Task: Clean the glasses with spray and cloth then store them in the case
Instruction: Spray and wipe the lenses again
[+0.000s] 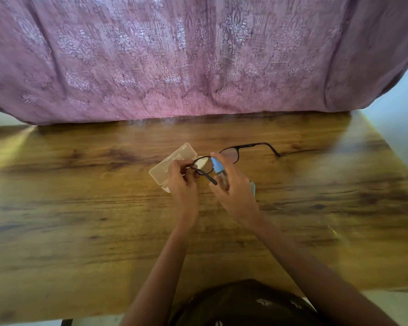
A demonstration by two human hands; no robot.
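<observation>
Dark-framed glasses (231, 152) are held up over the wooden table (80, 220), arms unfolded, one arm reaching out to the right. My left hand (183, 182) pinches the frame at its left hinge. My right hand (233, 184) grips a small clear spray bottle (219, 171) with a light blue top, a finger on the top, close to the left lens. A translucent glasses case (167, 164) lies open on the table behind my left hand. A sliver of pale cloth (253, 187) shows under my right hand, mostly hidden.
A pink patterned curtain (198, 55) hangs along the table's far edge. The table's right edge (386, 147) runs diagonally beside a pale floor. A dark rounded object (245, 304) sits at the near edge, between my forearms.
</observation>
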